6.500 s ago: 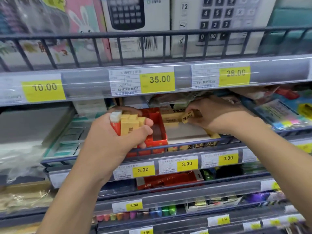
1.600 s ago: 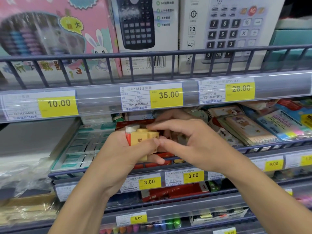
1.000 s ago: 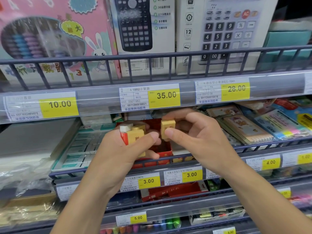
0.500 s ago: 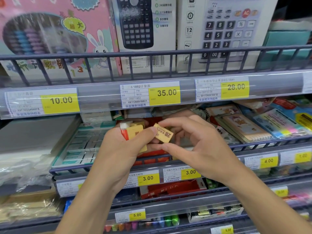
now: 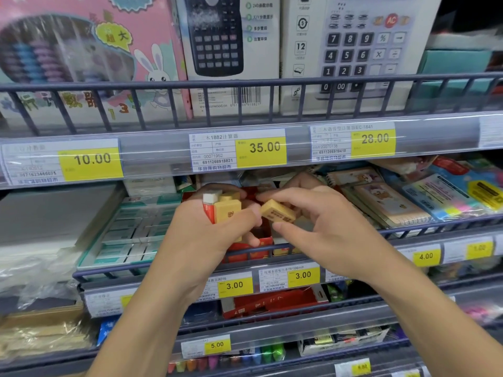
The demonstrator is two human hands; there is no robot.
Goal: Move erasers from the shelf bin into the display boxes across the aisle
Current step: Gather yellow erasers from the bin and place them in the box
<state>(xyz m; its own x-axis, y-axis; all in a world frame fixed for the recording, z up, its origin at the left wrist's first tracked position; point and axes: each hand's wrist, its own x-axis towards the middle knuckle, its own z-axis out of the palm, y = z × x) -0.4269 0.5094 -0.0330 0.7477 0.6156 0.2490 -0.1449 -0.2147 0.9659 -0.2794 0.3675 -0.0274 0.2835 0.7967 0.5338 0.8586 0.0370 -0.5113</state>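
My left hand (image 5: 206, 235) grips a small stack of erasers (image 5: 227, 210): tan blocks with a red-and-white one at the left. My right hand (image 5: 324, 224) pinches a single tan eraser (image 5: 277, 211) between thumb and fingers, tilted, right next to the stack. Both hands hover in front of the red shelf bin (image 5: 253, 247), whose inside is mostly hidden behind them. Display boxes across the aisle are not in view.
A wire rail (image 5: 435, 229) runs along the shelf front. A teal tray of boxed items (image 5: 130, 232) sits left of the bin, notebooks (image 5: 381, 202) to its right. Calculator boxes (image 5: 231, 50) stand on the shelf above, price tags (image 5: 261, 148) below them.
My right hand pulled one tan eraser away from the stack, turned it, and now holds it tilted beside my left hand. The left hand keeps its stack almost still.
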